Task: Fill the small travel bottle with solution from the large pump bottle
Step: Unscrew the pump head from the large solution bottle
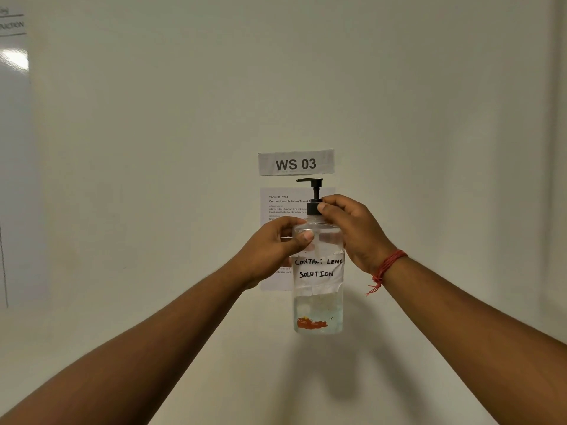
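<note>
The large clear pump bottle is held upright in the air in front of a pale wall. It has a black pump head and a white label reading "CONTACT LENS SOLUTION". Clear liquid fills its lower part. My left hand grips the bottle's upper body from the left, thumb across the front. My right hand pinches the black collar of the pump at the bottle's neck; a red thread band sits on that wrist. The small travel bottle is not in view.
A paper sign reading "WS 03" and a printed task sheet are stuck on the wall behind the bottle. A whiteboard edge runs along the left side. No table surface shows.
</note>
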